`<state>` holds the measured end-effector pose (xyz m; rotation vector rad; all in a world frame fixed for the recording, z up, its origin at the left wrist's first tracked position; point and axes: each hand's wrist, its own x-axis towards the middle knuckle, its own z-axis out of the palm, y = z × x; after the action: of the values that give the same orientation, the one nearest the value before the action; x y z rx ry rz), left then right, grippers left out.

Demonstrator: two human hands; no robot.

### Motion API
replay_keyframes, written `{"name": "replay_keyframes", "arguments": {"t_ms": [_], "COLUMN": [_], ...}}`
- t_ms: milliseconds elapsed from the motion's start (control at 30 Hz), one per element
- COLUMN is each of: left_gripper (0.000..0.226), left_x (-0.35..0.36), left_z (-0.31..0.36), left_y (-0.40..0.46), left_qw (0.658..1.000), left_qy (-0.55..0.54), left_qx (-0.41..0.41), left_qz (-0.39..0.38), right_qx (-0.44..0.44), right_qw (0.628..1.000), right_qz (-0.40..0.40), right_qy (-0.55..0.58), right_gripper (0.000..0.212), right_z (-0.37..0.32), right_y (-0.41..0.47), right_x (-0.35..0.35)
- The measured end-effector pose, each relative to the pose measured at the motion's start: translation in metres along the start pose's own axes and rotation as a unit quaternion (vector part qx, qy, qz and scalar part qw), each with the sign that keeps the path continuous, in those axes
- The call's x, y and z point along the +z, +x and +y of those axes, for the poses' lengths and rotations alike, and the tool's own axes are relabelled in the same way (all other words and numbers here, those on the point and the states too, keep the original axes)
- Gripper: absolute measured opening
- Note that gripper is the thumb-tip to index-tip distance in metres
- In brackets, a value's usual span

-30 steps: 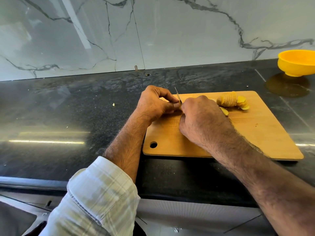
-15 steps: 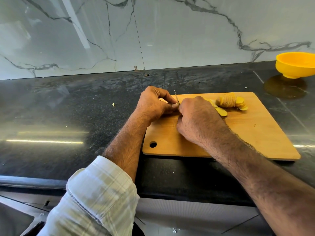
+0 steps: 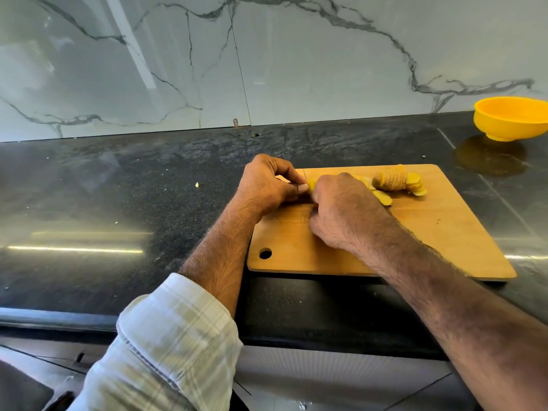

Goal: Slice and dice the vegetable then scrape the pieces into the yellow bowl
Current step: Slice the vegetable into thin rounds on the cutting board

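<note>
A wooden cutting board [image 3: 444, 232] lies on the dark counter. A fanned row of yellow vegetable slices [image 3: 397, 180] sits at its far edge. My left hand [image 3: 267, 185] pinches a small remaining piece of the vegetable [image 3: 312, 183] with curled fingers at the board's far left. My right hand [image 3: 344, 212] is curled round a knife handle, which it hides; only the thin blade tip [image 3: 304, 175] shows between the two hands. The yellow bowl [image 3: 510, 118] stands at the far right by the wall.
The black stone counter [image 3: 118, 203] stretches left of the board, with a small scrap [image 3: 197, 184] on it. A marble wall [image 3: 267, 54] rises behind. The counter's front edge runs below my forearms.
The knife blade has dropped lower between my hands, so less of it shows. Both hands stay together at the board's far left.
</note>
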<state>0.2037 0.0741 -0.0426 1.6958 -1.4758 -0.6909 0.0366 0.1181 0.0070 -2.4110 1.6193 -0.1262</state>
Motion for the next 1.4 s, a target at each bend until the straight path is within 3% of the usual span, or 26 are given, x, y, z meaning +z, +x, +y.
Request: {"name": "replay_keyframes", "arguments": {"t_ms": [233, 400, 533, 800, 1033, 1200, 1400], "left_gripper": [0.010, 0.011, 0.012, 0.010, 0.016, 0.010, 0.013], "left_x": [-0.001, -0.001, 0.000, -0.001, -0.001, -0.002, -0.001], "left_z": [-0.001, -0.005, -0.006, -0.002, 0.005, 0.006, 0.004], "left_y": [0.001, 0.002, 0.005, 0.000, -0.005, -0.004, -0.003], "left_qw": [1.000, 1.000, 1.000, 0.999, 0.997, 0.999, 0.999], "left_qy": [-0.014, -0.010, -0.002, -0.006, -0.059, -0.037, 0.008], "left_qx": [-0.006, -0.011, -0.011, 0.031, 0.019, 0.017, 0.031], "left_qz": [-0.004, -0.006, -0.014, -0.030, -0.041, -0.029, -0.010], "right_qx": [0.001, 0.002, -0.007, -0.002, 0.012, 0.004, 0.017], "right_qw": [1.000, 0.995, 0.992, 0.991, 0.990, 0.989, 0.995], "right_qz": [-0.001, 0.097, 0.128, 0.127, 0.132, 0.137, 0.091], "right_qy": [-0.007, 0.021, 0.010, 0.032, 0.051, 0.049, 0.046], "right_gripper": [0.030, 0.024, 0.027, 0.022, 0.023, 0.027, 0.029], "right_z": [0.017, 0.022, 0.022, 0.031, 0.038, 0.036, 0.033], "right_y": [-0.009, -0.013, -0.010, -0.005, -0.005, -0.008, -0.010], "right_x": [0.011, 0.022, 0.022, 0.029, 0.029, 0.024, 0.021]}}
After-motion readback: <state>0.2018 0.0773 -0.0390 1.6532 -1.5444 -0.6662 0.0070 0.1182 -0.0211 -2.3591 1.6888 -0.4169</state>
